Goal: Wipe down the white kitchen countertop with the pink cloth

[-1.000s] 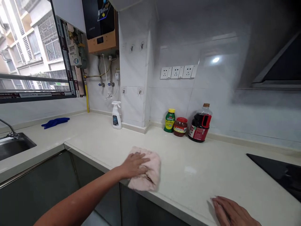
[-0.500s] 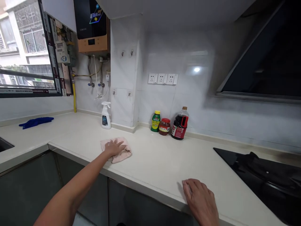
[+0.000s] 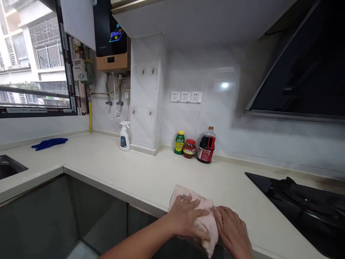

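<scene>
A pale pink cloth [image 3: 212, 210] lies at the counter's front edge, one crumpled corner hanging past it. My left hand [image 3: 185, 217] is on top, fingers spread across the fabric, with the cloth bunched by the thumb; it has hold of the cloth. Something small and shiny, perhaps a ring, shows on one finger. Just right of the cloth, my right hand [image 3: 232, 228] rests on the counter edge, palm down, fingers loosely extended and nothing visible in it. Its index finger and thumb are at the cloth's right side; whether they touch it is hard to tell.
Against the back wall stand a green bottle [image 3: 179, 142], a red-lidded jar [image 3: 189, 149] and a large dark sauce bottle [image 3: 206, 145]. A white spray bottle [image 3: 124, 136] is left of them. A black gas hob [image 3: 304, 205] lies right; blue gloves [image 3: 50, 144] and a sink [image 3: 12, 167] lie left.
My left hand has brought the cloth rightward and nearer along the counter, up beside my right hand. The right hand stays in about the same place. The view has tilted slightly upward.
</scene>
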Motion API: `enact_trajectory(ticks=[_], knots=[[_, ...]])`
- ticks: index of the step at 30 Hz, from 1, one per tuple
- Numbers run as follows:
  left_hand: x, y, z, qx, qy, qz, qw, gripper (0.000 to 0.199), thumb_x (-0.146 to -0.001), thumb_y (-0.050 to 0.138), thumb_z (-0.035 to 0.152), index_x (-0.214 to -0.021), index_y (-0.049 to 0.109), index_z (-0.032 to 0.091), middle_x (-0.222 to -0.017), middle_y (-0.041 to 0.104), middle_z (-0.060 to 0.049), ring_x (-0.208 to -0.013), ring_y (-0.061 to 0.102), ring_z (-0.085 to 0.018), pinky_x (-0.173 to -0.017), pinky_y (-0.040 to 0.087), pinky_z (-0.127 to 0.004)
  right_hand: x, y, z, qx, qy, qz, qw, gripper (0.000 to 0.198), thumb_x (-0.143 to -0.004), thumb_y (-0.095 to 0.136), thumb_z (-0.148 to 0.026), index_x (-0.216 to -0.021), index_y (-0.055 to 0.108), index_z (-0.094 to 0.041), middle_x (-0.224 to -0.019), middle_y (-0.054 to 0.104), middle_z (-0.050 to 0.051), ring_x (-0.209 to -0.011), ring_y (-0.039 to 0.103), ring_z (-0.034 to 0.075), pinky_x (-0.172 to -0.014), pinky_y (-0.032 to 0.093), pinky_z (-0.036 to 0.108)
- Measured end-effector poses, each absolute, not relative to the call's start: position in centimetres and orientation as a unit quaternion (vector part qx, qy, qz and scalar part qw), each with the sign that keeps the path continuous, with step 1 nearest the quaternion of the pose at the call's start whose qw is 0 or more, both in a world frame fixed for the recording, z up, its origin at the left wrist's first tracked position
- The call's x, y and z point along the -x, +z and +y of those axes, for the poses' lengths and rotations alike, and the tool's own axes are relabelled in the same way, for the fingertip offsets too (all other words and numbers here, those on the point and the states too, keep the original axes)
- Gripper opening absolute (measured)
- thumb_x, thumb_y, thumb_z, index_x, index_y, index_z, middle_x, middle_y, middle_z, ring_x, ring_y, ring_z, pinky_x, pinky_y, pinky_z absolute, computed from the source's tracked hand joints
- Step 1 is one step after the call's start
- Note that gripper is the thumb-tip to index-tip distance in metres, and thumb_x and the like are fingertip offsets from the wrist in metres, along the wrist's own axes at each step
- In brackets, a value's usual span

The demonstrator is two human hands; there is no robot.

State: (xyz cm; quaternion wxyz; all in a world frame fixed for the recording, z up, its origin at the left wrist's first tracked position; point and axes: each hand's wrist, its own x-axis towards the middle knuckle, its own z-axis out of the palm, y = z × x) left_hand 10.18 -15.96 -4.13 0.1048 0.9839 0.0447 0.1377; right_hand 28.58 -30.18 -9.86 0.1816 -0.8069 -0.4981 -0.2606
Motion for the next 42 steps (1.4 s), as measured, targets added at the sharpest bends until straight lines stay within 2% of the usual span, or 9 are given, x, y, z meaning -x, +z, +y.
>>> enact_trajectory(ticks=[4, 8, 14, 17, 21, 24, 32, 38, 42], knots=[[-8.2, -5.9, -15.0, -0.976, 0.208, 0.022, 0.068, 0.077, -0.087, 0.052, 0.073, -0.150, 0.039, 0.032, -0.152, 0.050, -0.009, -0.139, 0.045, -0.033, -0.110, 0.034, -0.054, -29.4, -10.7, -30.4, 0.778, -0.277, -0.531, 0.190, 0.051, -0.100, 0.020, -0.038, -0.118, 0.067, -0.027, -0.120, 0.065, 0.008, -0.107, 0.058, 0.028, -0.082, 0.046, 0.042], [-3.9, -7.8, -11.3, -0.977, 0.214, 0.028, -0.004, 0.091, -0.081, 0.062, 0.071, -0.153, 0.032, 0.024, -0.147, 0.054, -0.014, -0.133, 0.051, -0.033, -0.107, 0.038, -0.048, -29.8, -11.4, -30.5, 0.781, -0.261, -0.509, 0.250, 0.055, -0.100, 0.020, -0.048, -0.116, 0.068, -0.025, -0.119, 0.065, 0.010, -0.106, 0.059, 0.029, -0.081, 0.048, 0.044], [5.9, -7.5, -3.1, -0.977, 0.154, 0.125, -0.083, 0.076, -0.079, 0.072, 0.056, -0.145, 0.046, 0.028, -0.148, 0.053, -0.014, -0.138, 0.045, -0.035, -0.113, 0.032, -0.049, -29.8, -11.4, -30.6, 0.790, -0.226, -0.508, 0.259, 0.052, -0.098, 0.025, -0.048, -0.118, 0.067, -0.026, -0.121, 0.065, 0.011, -0.113, 0.058, 0.029, -0.088, 0.048, 0.044], [11.2, -5.7, 0.8, -0.967, 0.112, 0.211, -0.084, 0.076, -0.071, 0.079, 0.043, -0.140, 0.051, 0.029, -0.150, 0.051, -0.012, -0.140, 0.043, -0.034, -0.116, 0.028, -0.046, -29.6, -11.2, -30.5, 0.793, -0.228, -0.505, 0.255, 0.054, -0.098, 0.023, -0.049, -0.116, 0.068, -0.026, -0.121, 0.065, 0.010, -0.112, 0.059, 0.030, -0.088, 0.047, 0.045], [17.0, -3.8, 4.5, -0.930, 0.099, 0.339, -0.099, 0.077, -0.066, 0.077, 0.028, -0.138, 0.051, 0.029, -0.153, 0.048, -0.010, -0.143, 0.040, -0.030, -0.120, 0.021, -0.045, -29.2, -10.6, -30.3, 0.794, -0.231, -0.497, 0.263, 0.059, -0.098, 0.019, -0.053, -0.110, 0.070, -0.024, -0.117, 0.066, 0.010, -0.110, 0.059, 0.030, -0.087, 0.048, 0.045], [18.5, -3.4, 5.3, -0.904, 0.100, 0.393, -0.134, 0.074, -0.066, 0.073, 0.026, -0.137, 0.050, 0.026, -0.151, 0.049, -0.012, -0.141, 0.041, -0.030, -0.120, 0.021, -0.042, -28.5, -10.0, -30.1, 0.810, -0.226, -0.478, 0.256, 0.061, -0.099, 0.018, -0.057, -0.107, 0.070, -0.025, -0.116, 0.067, 0.010, -0.107, 0.059, 0.030, -0.085, 0.047, 0.046], [11.1, -4.6, -1.3, -0.905, 0.111, 0.383, -0.151, 0.078, -0.060, 0.080, 0.039, -0.132, 0.056, 0.024, -0.140, 0.056, -0.013, -0.129, 0.046, -0.038, -0.112, 0.029, -0.049, -27.2, -9.2, -29.7, 0.800, -0.261, -0.451, 0.297, 0.064, -0.103, 0.015, -0.057, -0.114, 0.066, -0.019, -0.122, 0.061, 0.013, -0.117, 0.051, 0.032, -0.099, 0.040, 0.051], [1.3, -5.5, -9.3, -0.947, 0.109, 0.283, -0.108, 0.087, -0.061, 0.084, 0.046, -0.139, 0.053, 0.022, -0.140, 0.054, -0.016, -0.124, 0.047, -0.040, -0.107, 0.030, -0.054, -27.4, -8.7, -30.1, 0.767, -0.221, -0.446, 0.404, 0.058, -0.102, 0.024, -0.062, -0.118, 0.064, -0.022, -0.125, 0.059, 0.012, -0.120, 0.049, 0.031, -0.101, 0.039, 0.053], [-4.7, -5.9, -14.5, -0.960, 0.100, 0.242, -0.100, 0.089, -0.063, 0.083, 0.052, -0.140, 0.051, 0.019, -0.138, 0.054, -0.018, -0.121, 0.047, -0.039, -0.105, 0.032, -0.056, -26.5, -7.6, -31.3, 0.711, -0.149, -0.438, 0.529, 0.045, -0.102, 0.034, -0.056, -0.111, 0.065, -0.024, -0.122, 0.059, 0.010, -0.119, 0.051, 0.029, -0.102, 0.041, 0.050]])
